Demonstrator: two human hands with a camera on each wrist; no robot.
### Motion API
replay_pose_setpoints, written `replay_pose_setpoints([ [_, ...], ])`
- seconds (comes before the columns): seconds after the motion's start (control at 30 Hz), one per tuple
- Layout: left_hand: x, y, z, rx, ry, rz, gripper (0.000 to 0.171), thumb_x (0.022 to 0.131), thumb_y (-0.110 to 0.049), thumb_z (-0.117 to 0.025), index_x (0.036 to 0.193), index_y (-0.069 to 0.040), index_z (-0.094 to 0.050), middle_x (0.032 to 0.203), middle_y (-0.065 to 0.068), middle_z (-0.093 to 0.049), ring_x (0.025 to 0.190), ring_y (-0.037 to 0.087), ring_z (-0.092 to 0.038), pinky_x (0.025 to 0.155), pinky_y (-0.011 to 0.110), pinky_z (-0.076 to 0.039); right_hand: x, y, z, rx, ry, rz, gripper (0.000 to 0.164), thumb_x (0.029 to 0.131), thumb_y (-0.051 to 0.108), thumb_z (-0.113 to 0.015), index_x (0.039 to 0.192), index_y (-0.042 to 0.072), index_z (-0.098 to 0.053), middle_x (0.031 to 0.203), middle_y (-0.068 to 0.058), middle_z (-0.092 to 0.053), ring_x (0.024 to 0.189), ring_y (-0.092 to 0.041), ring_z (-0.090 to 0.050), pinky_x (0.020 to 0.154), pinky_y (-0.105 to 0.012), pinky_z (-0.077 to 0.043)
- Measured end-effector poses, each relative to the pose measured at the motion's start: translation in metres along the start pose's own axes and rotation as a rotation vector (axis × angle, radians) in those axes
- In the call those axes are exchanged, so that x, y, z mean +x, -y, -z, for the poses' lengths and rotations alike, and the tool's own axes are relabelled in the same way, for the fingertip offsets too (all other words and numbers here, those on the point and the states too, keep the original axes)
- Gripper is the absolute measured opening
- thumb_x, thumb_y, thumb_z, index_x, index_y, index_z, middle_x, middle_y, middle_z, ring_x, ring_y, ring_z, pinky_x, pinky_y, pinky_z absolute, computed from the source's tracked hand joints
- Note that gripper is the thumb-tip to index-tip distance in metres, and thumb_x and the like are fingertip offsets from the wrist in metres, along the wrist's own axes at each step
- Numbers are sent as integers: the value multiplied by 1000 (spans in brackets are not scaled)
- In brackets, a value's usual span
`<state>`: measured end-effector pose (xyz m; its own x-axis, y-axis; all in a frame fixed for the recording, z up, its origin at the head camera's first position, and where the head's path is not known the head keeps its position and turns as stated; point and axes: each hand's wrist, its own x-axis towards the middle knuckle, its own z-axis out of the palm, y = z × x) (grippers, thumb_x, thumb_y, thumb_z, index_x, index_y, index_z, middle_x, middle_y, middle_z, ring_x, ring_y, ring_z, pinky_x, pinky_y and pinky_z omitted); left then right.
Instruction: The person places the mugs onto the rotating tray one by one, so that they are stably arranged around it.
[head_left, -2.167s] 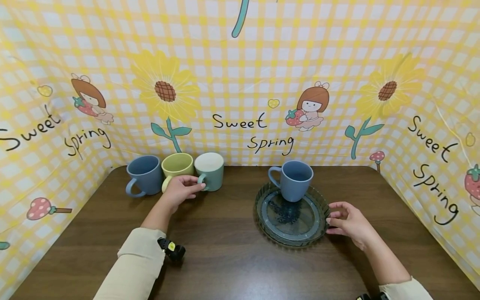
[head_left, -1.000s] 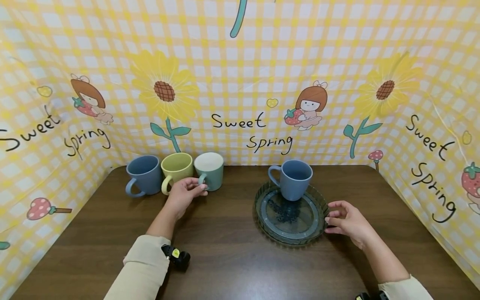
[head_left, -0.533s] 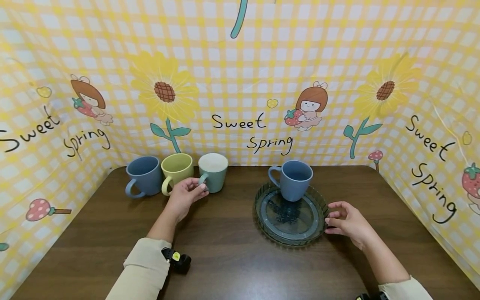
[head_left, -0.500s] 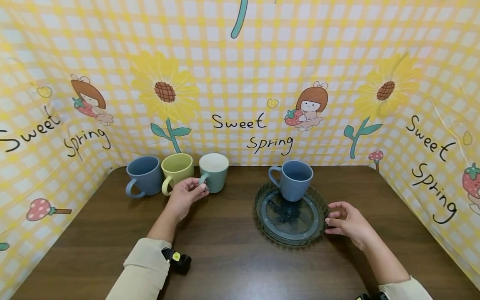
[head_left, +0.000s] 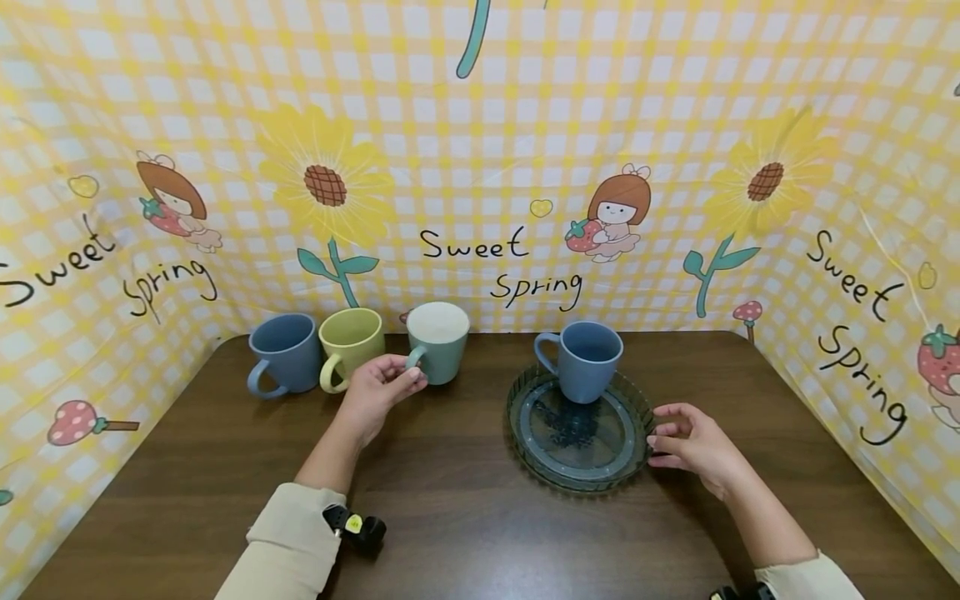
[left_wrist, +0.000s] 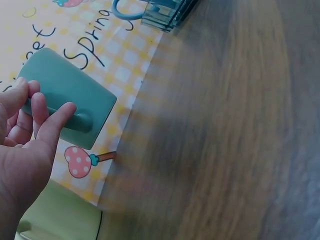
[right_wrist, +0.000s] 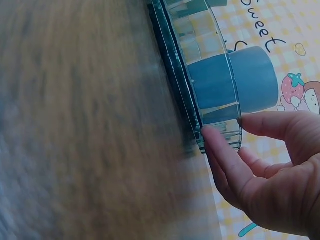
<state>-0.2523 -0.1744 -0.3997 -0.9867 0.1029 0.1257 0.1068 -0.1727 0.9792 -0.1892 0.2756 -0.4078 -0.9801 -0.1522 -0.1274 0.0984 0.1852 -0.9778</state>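
My left hand (head_left: pixel 378 392) grips the handle of a teal mug with a white inside (head_left: pixel 442 354), lifted slightly off the table. In the left wrist view the mug (left_wrist: pixel 67 95) is tilted by the camera angle, with thumb and fingers round its handle. At the right, my right hand (head_left: pixel 693 446) holds the side of a round dark glass tray with a fluted rim (head_left: pixel 528 467). The right wrist view has the fingertips at the tray's rim and lower edge. A blue mug (head_left: pixel 588 367) stands inside the tray toward its back, handle to the left.
To the left of the teal mug stand a yellow-green mug (head_left: pixel 352 333) and another blue mug (head_left: pixel 285 350), side by side near the back of the brown wooden table (head_left: pixel 465 533). A yellow checked cloth (head_left: pixel 480 150) hangs behind and along both sides.
My left hand has taken the teal mug by its handle and moved it to the right and up, away from the yellow-green mug. The right hand and tray have stayed in place.
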Motion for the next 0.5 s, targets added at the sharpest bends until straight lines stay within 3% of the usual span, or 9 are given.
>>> replay_pose_setpoints([
  [0.2, -3, -3, -4, -9, 23, -11, 13, 95, 1, -60, 106, 9, -59, 88, 5, -67, 86, 17, -70, 86, 31, -56, 3, 2, 4, -25, -10, -6, 47, 94, -4, -55, 134, -17, -33, 108, -21, -54, 91, -23, -61, 78, -40, -59],
  [0.5, -8, -6, -8, -27, 47, -12, 21, 95, 0, -61, 110, 14, -56, 89, 8, -67, 87, 19, -70, 87, 34, -56, 11, 3, 9, -31, 32, -2, 52, 95, -3, -55, 140, -16, -32, 132, -36, -44, 99, -19, -61, 82, -41, -58],
])
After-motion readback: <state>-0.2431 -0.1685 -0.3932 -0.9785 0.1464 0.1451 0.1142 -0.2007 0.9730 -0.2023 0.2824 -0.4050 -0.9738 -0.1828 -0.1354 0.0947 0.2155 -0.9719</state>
